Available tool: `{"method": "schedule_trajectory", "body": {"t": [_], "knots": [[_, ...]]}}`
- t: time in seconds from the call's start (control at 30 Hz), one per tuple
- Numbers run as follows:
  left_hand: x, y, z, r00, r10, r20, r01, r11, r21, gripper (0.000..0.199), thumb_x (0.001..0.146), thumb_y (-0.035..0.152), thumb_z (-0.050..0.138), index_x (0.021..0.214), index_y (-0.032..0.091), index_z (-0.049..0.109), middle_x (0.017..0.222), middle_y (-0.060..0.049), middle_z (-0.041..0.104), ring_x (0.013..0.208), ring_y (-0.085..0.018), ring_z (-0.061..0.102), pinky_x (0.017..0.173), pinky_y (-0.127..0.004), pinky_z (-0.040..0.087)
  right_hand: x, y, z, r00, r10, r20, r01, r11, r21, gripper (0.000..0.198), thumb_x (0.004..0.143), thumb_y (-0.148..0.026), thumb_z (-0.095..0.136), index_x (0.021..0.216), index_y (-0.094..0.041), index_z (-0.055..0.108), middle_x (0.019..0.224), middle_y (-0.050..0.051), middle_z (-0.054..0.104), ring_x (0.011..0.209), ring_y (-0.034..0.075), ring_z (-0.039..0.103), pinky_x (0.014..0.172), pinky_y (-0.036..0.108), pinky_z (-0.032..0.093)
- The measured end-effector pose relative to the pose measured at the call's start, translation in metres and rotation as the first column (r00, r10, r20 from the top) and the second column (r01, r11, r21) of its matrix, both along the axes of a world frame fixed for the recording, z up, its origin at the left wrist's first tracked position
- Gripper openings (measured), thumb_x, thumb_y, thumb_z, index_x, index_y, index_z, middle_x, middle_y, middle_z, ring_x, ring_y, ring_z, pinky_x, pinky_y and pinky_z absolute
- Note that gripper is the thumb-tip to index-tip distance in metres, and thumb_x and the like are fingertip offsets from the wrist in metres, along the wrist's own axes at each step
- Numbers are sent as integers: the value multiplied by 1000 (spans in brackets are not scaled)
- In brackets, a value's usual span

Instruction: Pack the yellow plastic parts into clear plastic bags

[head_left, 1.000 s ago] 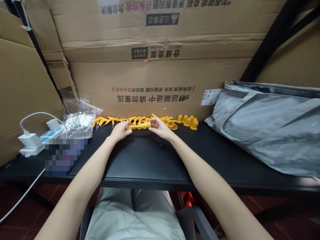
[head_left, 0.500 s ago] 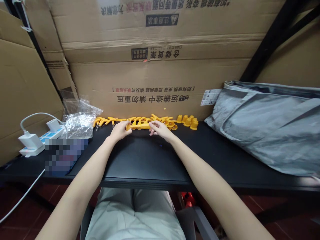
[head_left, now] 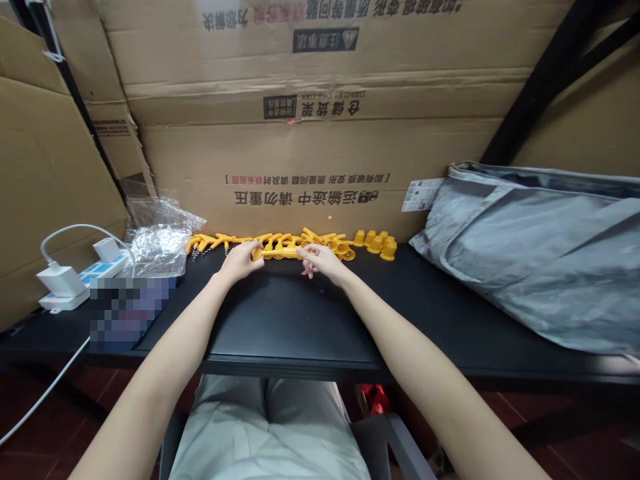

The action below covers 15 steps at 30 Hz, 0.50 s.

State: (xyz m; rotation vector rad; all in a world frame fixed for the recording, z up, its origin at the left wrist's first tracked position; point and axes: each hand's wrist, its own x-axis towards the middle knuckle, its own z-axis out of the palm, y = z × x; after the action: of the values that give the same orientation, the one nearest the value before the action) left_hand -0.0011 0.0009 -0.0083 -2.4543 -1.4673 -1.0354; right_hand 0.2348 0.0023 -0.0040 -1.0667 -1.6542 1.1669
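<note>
Between both hands lies a yellow plastic rod with a wider, rounded left end [head_left: 281,253], held level above the back of the black table [head_left: 300,320]. My left hand [head_left: 242,261] is closed around its left end. At the other end, my right hand [head_left: 323,261] pinches it with thumb and forefinger while the lower fingers curl free. Right behind are several yellow branched plastic pieces [head_left: 220,240] in a row, some with thin coiled wires at the left. Yellow flared, bell-shaped ends [head_left: 345,251] show beside my right hand. Further right stand several small yellow cups [head_left: 388,248].
A cardboard sheet [head_left: 310,153] walls off the back. On the left are a crumpled clear plastic bag [head_left: 160,247], a power strip [head_left: 100,270] with white chargers and cable, and a dark blurred item [head_left: 145,313]. A large grey bag [head_left: 530,260] occupies the right.
My right hand's lower fingers have shifted slightly down and right, and its fingertips a little left along the rod. The left hand has stayed still.
</note>
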Motion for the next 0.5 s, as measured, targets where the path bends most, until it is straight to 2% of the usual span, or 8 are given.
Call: {"method": "schedule_trajectory", "body": {"t": [0.1,0.23,0.3,0.4,0.5], "knots": [[0,-1,1,1000,13,6,-13,1000,8,26,72,21,57,96,19,63,85,-3,66,73,-16,58,72,-26,44,-6,-1,-1,999,-33,7,33,999,-25,46,79,-61,54,65,-18,44,42,-4,51,31,7,47,45,22,51],[2,-2,3,999,34,-6,-34,999,0,26,72,23,57,97,19,63,85,-4,66,73,-17,59,71,-27,45,-6,-1,2,996,-87,35,89,994,-55,46,82,-61,49,69,-17,47,44,-4,52,29,6,45,41,22,51],[1,-2,3,998,60,-7,-60,998,-7,26,72,24,57,97,19,63,86,-4,67,73,-17,59,71,-28,45,-3,0,3,995,-80,53,84,994,-73,41,82,-57,53,79,-16,51,55,-2,59,32,7,50,40,22,51],[0,-2,2,997,78,-4,-78,997,-16,26,73,24,56,98,19,62,86,-5,67,73,-18,60,70,-28,45,2,1,3,1000,9,30,-7,997,-75,40,79,-41,66,109,-19,50,75,0,65,45,9,60,48,24,55],[-1,-1,1,997,79,4,-79,997,-12,27,73,24,57,98,19,62,88,-5,67,75,-18,60,71,-28,45,5,3,0,998,65,-21,-66,997,-48,46,76,-30,70,115,-21,46,74,-3,63,51,9,61,56,27,58]]}}
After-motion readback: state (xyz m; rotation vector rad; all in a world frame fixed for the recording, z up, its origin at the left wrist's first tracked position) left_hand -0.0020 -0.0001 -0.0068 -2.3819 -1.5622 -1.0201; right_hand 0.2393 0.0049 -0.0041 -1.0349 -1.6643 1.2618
